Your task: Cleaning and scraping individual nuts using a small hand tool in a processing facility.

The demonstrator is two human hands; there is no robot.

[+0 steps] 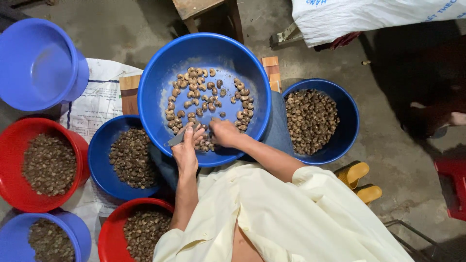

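Small curved tan cashew nuts [204,94], light, hard and brittle, loose in large round blue plastic basin [155,111] on lap, best pinched across the middle; left hand [187,148] closed around slim grey blade [177,139], right hand [224,132] curled over nuts, grasp unclear.

Soft light from above glares on my big blue basin [160,77]; the floor [412,160] at right lies dim, edges slightly bent.
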